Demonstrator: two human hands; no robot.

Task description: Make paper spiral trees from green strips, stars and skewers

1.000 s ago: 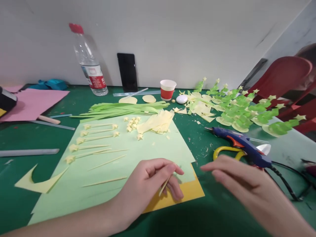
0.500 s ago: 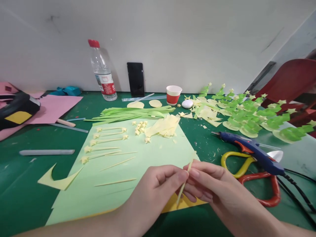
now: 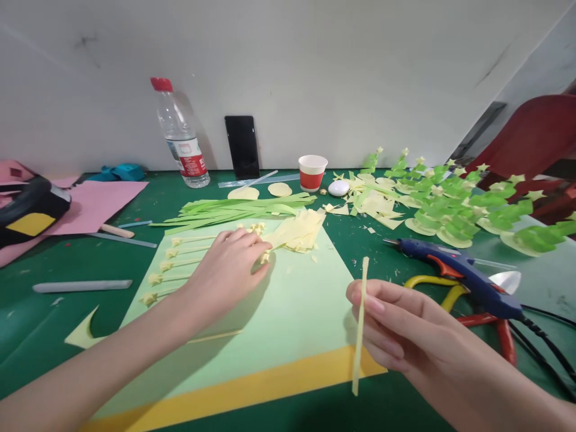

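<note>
My right hand [image 3: 391,324] pinches a thin pale yellow strip [image 3: 359,336] upright between thumb and fingers, over the right edge of the light green sheet [image 3: 288,312]. Over the sheet's upper part, my left hand [image 3: 238,261] reaches down at the small pale yellow paper stars [image 3: 257,228], fingers bent; whether it grips one is hidden. Beside its fingertips lies a pile of pale yellow strips [image 3: 299,231]. Sticks with stars [image 3: 155,279] lie in a row at the sheet's left, partly behind my left forearm. One bare stick [image 3: 218,336] lies below my left hand.
Behind lie green strips [image 3: 225,210], with a bottle [image 3: 186,153], a phone [image 3: 243,147] and a paper cup [image 3: 312,174] by the wall. At right are a glue gun [image 3: 463,276], scissors [image 3: 483,320] and green star-topped pieces [image 3: 463,210]. A black-and-yellow object [image 3: 33,210] sits left.
My left hand has let go of the strip and moved up and left to the stars. My right hand now holds a strip alone, slightly farther right.
</note>
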